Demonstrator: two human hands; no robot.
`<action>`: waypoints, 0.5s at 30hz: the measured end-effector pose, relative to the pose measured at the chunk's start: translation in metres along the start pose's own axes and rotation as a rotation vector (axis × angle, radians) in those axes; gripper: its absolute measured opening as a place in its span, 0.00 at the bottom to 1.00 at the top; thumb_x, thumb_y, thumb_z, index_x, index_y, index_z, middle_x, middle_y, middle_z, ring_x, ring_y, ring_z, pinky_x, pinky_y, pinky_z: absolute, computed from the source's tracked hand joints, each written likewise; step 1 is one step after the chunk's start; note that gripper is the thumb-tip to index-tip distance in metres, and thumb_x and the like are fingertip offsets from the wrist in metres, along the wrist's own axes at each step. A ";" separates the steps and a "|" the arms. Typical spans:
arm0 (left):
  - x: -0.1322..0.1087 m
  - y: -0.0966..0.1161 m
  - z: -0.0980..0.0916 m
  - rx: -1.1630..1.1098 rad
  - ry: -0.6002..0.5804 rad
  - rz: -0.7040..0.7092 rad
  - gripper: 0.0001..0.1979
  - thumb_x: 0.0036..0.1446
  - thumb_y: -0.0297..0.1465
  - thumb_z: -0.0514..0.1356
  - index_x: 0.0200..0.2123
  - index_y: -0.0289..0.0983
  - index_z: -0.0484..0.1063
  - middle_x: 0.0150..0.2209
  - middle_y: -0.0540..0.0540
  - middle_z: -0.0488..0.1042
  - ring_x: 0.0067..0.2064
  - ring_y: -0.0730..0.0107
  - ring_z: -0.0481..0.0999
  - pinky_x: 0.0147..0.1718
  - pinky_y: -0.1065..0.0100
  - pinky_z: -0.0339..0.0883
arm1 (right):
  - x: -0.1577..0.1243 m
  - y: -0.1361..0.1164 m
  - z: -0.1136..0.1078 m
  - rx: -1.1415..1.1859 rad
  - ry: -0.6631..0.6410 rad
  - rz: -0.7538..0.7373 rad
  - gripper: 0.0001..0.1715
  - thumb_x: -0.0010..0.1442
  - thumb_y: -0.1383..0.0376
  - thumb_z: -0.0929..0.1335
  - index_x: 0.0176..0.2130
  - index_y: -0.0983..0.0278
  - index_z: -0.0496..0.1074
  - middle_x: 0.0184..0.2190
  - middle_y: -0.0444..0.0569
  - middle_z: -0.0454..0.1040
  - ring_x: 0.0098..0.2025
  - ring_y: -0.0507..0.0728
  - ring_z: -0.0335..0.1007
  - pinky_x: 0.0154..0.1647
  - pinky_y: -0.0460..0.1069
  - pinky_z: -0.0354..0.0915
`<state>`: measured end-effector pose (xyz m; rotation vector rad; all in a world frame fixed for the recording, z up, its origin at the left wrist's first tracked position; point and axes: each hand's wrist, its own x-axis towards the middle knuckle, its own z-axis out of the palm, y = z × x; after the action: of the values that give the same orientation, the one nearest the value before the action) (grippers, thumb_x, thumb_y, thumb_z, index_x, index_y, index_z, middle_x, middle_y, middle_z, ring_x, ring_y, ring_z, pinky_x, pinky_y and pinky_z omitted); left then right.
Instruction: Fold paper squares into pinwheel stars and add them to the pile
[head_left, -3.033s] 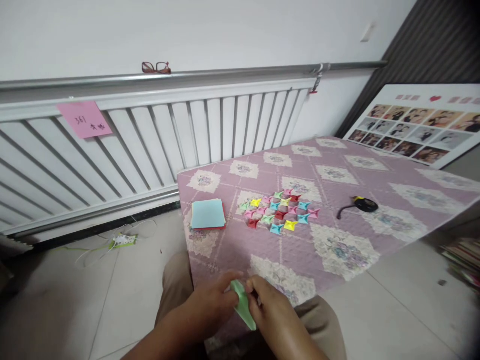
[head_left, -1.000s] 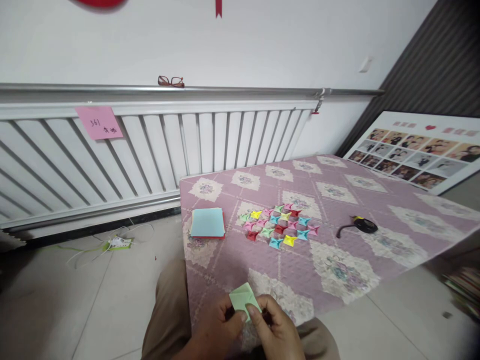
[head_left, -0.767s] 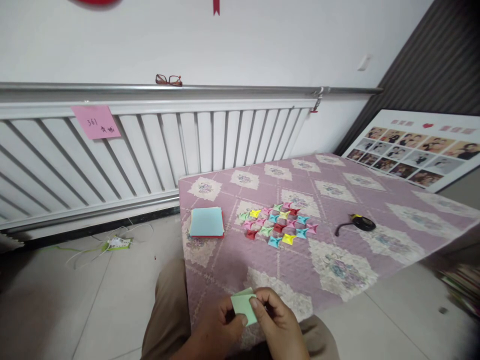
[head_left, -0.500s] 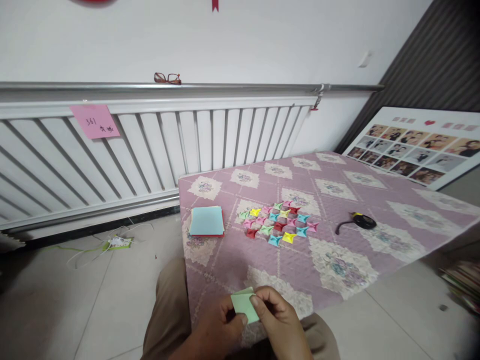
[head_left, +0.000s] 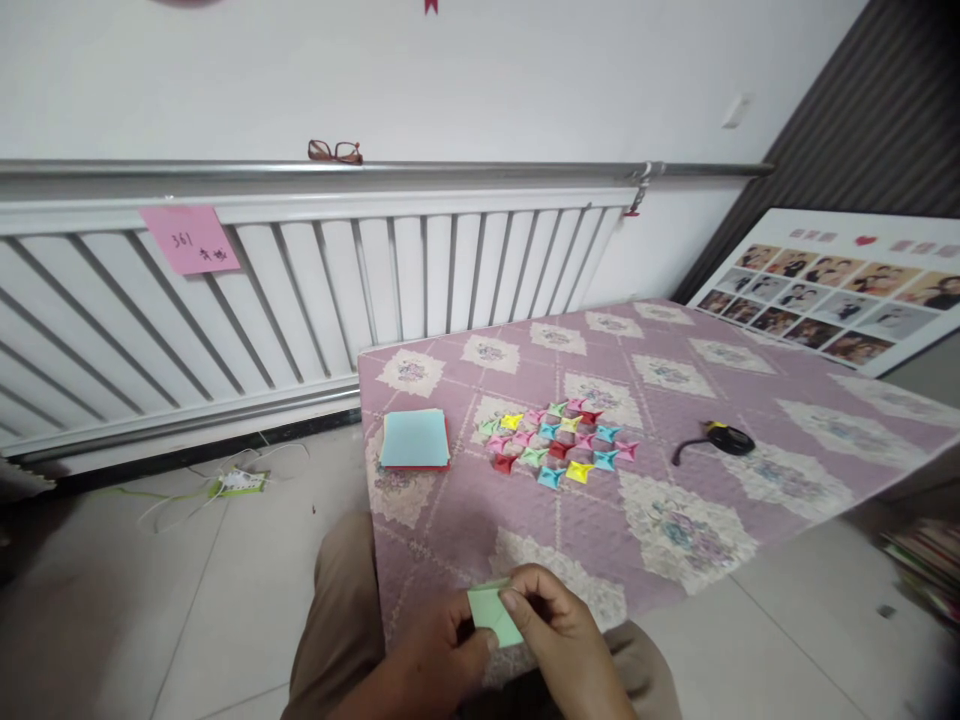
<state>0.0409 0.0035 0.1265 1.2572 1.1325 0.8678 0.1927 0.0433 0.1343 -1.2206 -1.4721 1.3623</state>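
A folded piece of light green paper (head_left: 496, 616) is held between both hands, over the near edge of the table. My left hand (head_left: 442, 650) pinches its lower left part, thumb on top. At its right edge my right hand (head_left: 559, 630) grips it between thumb and fingers. A crease runs across the paper's face, and a flap shows along its top. Beyond the hands, several small folded paper shapes (head_left: 559, 450) in red, pink, yellow, blue and green lie in rows on the table. To their left is a stack of square paper (head_left: 415, 440) with a light blue sheet on top.
A floral purple cloth (head_left: 465, 520) covers the table. A black corded object (head_left: 729, 439) lies on the right side. Behind stand a white radiator (head_left: 420, 260) and a photo board (head_left: 840, 290). A power strip (head_left: 240, 482) with cables is on the floor at left.
The green paper has shifted slightly right, and its back flap now stands lower and closer to the front layer. Both hands keep their hold. The camera view has shifted slightly.
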 end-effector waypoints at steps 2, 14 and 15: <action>0.000 -0.001 -0.001 0.051 0.008 -0.013 0.10 0.50 0.27 0.53 0.33 0.34 0.73 0.29 0.51 0.70 0.32 0.71 0.66 0.33 0.72 0.59 | 0.001 0.001 0.001 0.025 0.022 0.020 0.24 0.49 0.46 0.70 0.23 0.62 0.66 0.19 0.40 0.62 0.23 0.51 0.58 0.24 0.45 0.59; 0.003 -0.013 0.000 -0.132 0.091 -0.099 0.12 0.51 0.37 0.57 0.30 0.32 0.72 0.22 0.52 0.63 0.25 0.74 0.60 0.27 0.71 0.57 | 0.004 0.009 0.005 0.195 0.104 0.149 0.25 0.44 0.47 0.74 0.33 0.62 0.73 0.23 0.42 0.68 0.25 0.51 0.61 0.25 0.46 0.58; 0.003 -0.014 -0.002 -0.108 0.094 -0.096 0.12 0.51 0.37 0.57 0.29 0.33 0.71 0.22 0.52 0.62 0.25 0.73 0.60 0.27 0.70 0.57 | 0.004 0.009 0.005 0.206 0.089 0.169 0.24 0.44 0.47 0.74 0.33 0.62 0.73 0.23 0.42 0.68 0.25 0.51 0.61 0.26 0.46 0.58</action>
<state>0.0386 0.0045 0.1127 1.0746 1.1944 0.9117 0.1883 0.0457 0.1243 -1.2762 -1.1570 1.5109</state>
